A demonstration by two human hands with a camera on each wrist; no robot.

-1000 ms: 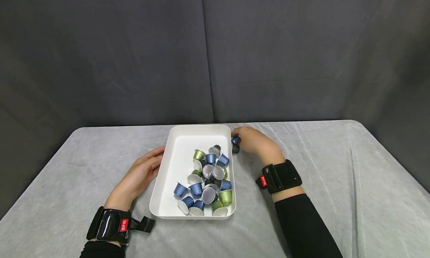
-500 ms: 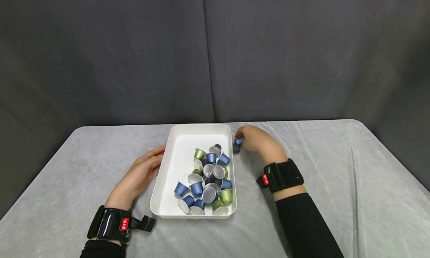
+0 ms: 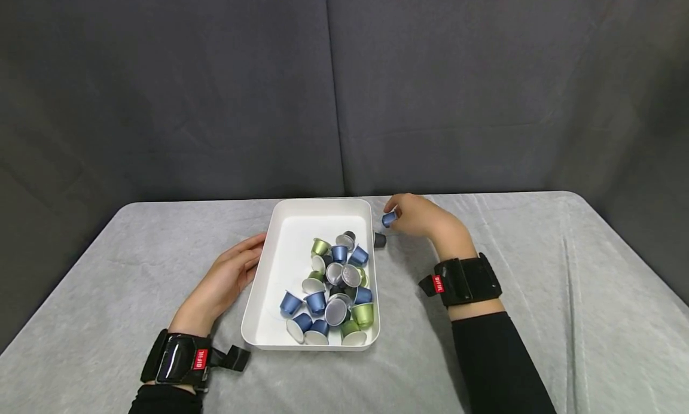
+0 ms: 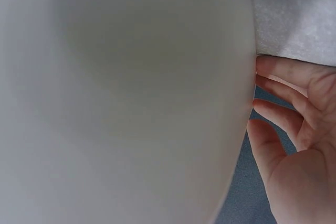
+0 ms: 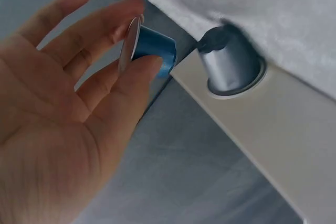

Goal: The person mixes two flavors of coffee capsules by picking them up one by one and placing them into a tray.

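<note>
- Right hand (image 3: 425, 219) pinches one blue capsule (image 3: 389, 218) just outside the white tray (image 3: 280, 222), beside a dark capsule (image 3: 380, 240).
- Left hand (image 3: 226, 279), fingers straight, steadies the tray's side.
- Most capsules, perhaps twenty, remain inside.

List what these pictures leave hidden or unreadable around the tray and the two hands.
- Left wrist view: the white tray is a blur that fills the frame; its capsules are hidden.
- Head view: the left hand lies against the tray wall; contact under the palm is hidden.
- Head view: the right hand covers most of the blue capsule.
- Right wrist view: the dark capsule touches the tray; what it rests on is unclear.
</note>
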